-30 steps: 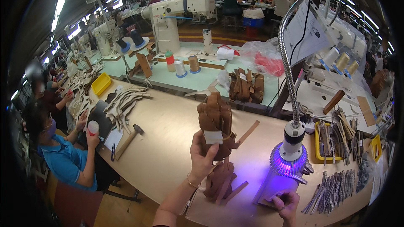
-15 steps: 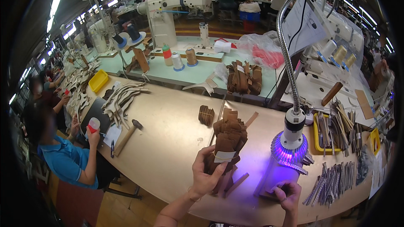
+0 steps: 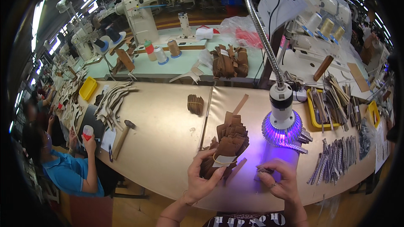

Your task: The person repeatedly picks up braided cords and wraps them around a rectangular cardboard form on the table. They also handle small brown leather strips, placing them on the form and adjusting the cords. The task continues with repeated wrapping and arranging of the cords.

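Note:
My left hand [image 3: 203, 183] is closed around the lower end of a bundle of brown leather-like strips [image 3: 231, 136]. A pale paper label [image 3: 224, 160] with a band round it sits on the bundle under my fingers. My right hand [image 3: 280, 178] is just to the right, apart from the bundle, with thumb and fingers pinched together. A small dark thing [image 3: 264, 170] shows at its fingertips, too small to name. Loose brown strips [image 3: 236, 170] lie beside and partly under the bundle. A lamp [image 3: 283, 122] casts purple light over the table above my right hand.
A smaller banded brown bundle [image 3: 195, 104] lies farther back. At right are a yellow tray of strips [image 3: 313, 115] and a row of patterned strips [image 3: 334, 159]. A hammer [image 3: 122, 140] lies at left, near a person in a blue shirt [image 3: 73, 174]. Sewing machines [image 3: 145, 10] stand behind.
The view has tilted down and shifted right. My right hand has come up and closer to the bundle, its fingers pinched. My left hand still holds the bundle, now leaning more to the right.

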A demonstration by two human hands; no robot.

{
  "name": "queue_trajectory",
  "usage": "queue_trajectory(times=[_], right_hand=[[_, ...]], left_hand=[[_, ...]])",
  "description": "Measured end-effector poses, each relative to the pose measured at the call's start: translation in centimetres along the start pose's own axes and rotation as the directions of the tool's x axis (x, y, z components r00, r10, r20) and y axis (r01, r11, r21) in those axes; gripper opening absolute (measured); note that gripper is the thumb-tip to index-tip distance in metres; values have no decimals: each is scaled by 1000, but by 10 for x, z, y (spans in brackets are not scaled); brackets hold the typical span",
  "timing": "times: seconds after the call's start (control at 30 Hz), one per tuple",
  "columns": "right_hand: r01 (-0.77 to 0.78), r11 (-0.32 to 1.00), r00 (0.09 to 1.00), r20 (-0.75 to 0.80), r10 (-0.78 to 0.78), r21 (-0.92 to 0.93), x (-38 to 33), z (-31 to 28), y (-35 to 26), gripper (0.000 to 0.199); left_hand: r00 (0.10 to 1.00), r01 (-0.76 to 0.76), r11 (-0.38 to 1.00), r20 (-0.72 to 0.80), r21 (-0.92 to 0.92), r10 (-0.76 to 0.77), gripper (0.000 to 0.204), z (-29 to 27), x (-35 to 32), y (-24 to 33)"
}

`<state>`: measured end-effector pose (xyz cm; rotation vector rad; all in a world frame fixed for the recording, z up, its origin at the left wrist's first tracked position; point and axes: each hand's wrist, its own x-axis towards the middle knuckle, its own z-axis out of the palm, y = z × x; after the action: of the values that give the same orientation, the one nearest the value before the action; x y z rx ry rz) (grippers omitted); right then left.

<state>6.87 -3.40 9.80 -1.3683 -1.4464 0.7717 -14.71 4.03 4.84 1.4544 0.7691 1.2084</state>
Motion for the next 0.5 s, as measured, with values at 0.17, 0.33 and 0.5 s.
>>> queue_trajectory(times=[0.17, 0.33, 0.5], right_hand=[[31, 999, 1000, -5, -31, -29, 9, 6, -15, 20], [40, 999, 999, -30, -39, 26, 7, 9, -10, 21], [29, 998, 998, -52, -26, 51, 0, 5, 1, 20]], left_hand=[[997, 50, 999, 53, -5, -49, 46, 1, -9, 4], [985, 134, 991, 109, -16, -132, 45, 4, -14, 10], [977, 144, 986, 148, 81, -154, 44, 4, -15, 12]])
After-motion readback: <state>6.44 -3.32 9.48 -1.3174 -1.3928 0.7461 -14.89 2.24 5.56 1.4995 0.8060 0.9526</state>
